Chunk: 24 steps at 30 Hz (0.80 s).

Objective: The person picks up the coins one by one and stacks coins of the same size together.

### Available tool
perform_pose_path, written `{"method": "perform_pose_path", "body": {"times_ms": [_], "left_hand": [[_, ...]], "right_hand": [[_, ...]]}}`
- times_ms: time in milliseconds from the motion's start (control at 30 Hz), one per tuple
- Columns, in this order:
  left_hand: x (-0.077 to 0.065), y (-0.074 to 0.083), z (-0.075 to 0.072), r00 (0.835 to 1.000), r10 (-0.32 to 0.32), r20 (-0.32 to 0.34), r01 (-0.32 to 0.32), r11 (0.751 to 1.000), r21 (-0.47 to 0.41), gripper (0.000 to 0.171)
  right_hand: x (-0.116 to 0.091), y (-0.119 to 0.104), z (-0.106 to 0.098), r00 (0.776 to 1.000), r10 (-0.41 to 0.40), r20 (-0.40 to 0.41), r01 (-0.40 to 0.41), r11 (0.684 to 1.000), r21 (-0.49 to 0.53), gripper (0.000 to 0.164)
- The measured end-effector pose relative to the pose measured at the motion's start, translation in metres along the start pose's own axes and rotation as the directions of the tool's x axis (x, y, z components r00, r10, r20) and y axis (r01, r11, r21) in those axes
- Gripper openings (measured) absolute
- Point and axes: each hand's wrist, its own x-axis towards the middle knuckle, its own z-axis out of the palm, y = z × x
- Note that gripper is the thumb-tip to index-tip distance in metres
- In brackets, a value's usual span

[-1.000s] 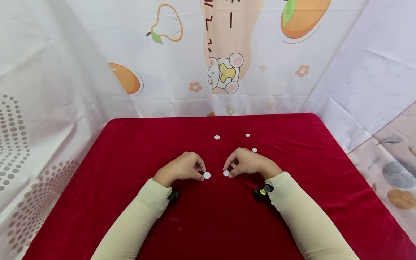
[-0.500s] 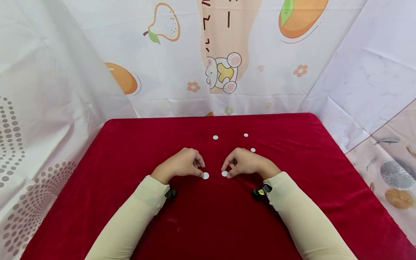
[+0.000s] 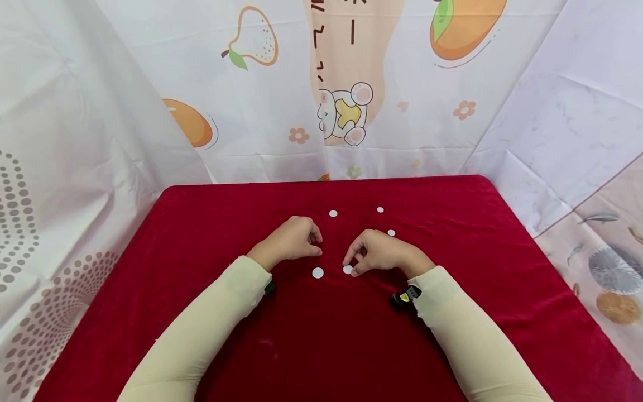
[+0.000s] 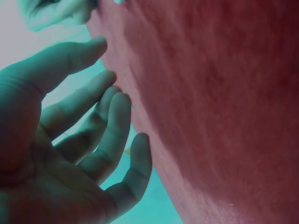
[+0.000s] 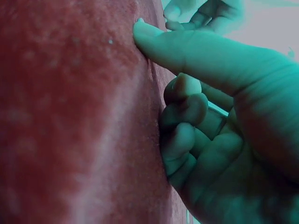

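Note:
In the head view, my left hand [image 3: 293, 239] hovers over the red cloth, apart from a flat white disc [image 3: 318, 273] that lies nearer to me. The left wrist view shows this hand's fingers [image 4: 122, 114] loosely bent with nothing between them. My right hand [image 3: 379, 251] is low on the cloth and holds a second white disc [image 3: 348, 269] by its edges, between thumb and index finger. Its thumb [image 5: 196, 53] reaches down to the cloth in the right wrist view, where the disc is mostly hidden and the other fingers are curled.
Three more white discs lie farther back: one left disc [image 3: 333, 213], one far disc [image 3: 380, 210] and one disc [image 3: 391, 232] just behind my right hand. Red cloth [image 3: 301, 346] covers the table. A printed white curtain [image 3: 241, 123] hangs behind it.
My left hand has let go of its white disc and moved up and away from me. The disc stays where it was on the cloth. The right hand holds its place.

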Motion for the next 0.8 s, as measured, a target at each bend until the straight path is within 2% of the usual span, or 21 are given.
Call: {"method": "perform_pose_path", "body": {"times_ms": [200, 567, 800], "left_hand": [[0.014, -0.003, -0.002, 0.997, -0.047, -0.057, 0.049, 0.998, 0.029, 0.021], [0.039, -0.005, -0.001, 0.994, -0.079, -0.081, 0.084, 0.995, 0.05, 0.02], [0.058, -0.007, 0.001, 0.991, -0.1, -0.094, 0.099, 0.995, -0.016, 0.02]], "right_hand": [[-0.001, 0.0, -0.001, 1.0, -0.005, 0.0, 0.005, 1.0, 0.016, 0.018], [-0.002, 0.0, -0.001, 1.0, -0.01, -0.006, 0.009, 1.0, -0.005, 0.018], [-0.001, 0.002, 0.0, 0.998, -0.056, -0.007, 0.056, 0.998, -0.002, 0.017]]}}
